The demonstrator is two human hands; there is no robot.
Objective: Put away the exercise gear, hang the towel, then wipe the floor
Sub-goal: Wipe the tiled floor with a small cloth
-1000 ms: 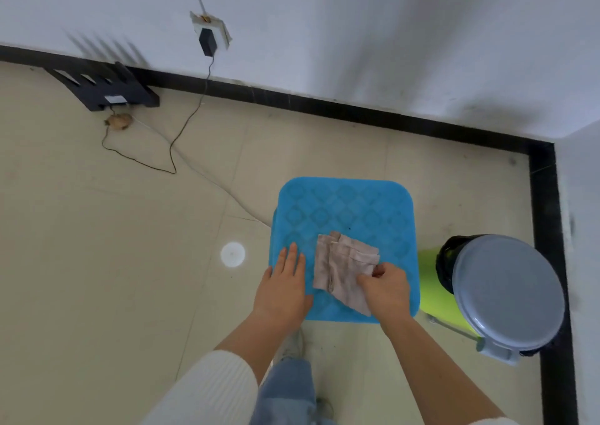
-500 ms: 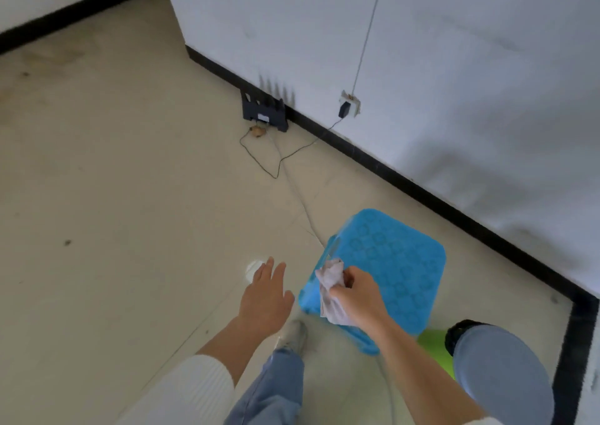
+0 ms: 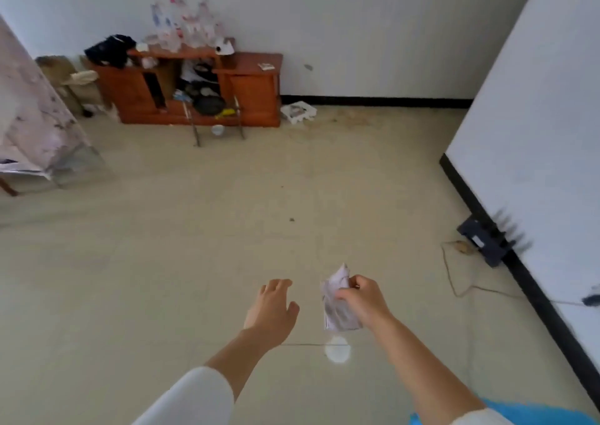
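A crumpled pale beige cloth [image 3: 336, 304] hangs in the air above the beige tiled floor [image 3: 194, 246], and my right hand [image 3: 362, 299] grips it by its upper part. To the left of it my left hand [image 3: 271, 306] hovers with relaxed, spread fingers and holds nothing. Just below the cloth a round white spot [image 3: 337, 350] shows on the floor.
A cluttered red-brown wooden cabinet [image 3: 201, 88] stands against the far wall. A white partition wall with black skirting [image 3: 532, 132] runs along the right, with a dark device [image 3: 487, 241] and cable at its foot. A draped table [image 3: 29, 125] is at left. The blue stool's edge [image 3: 532, 413] shows bottom right.
The cloth has been lifted off the blue stool in my right hand. The view has swung left from the stool and bin to the open room with the cabinet.
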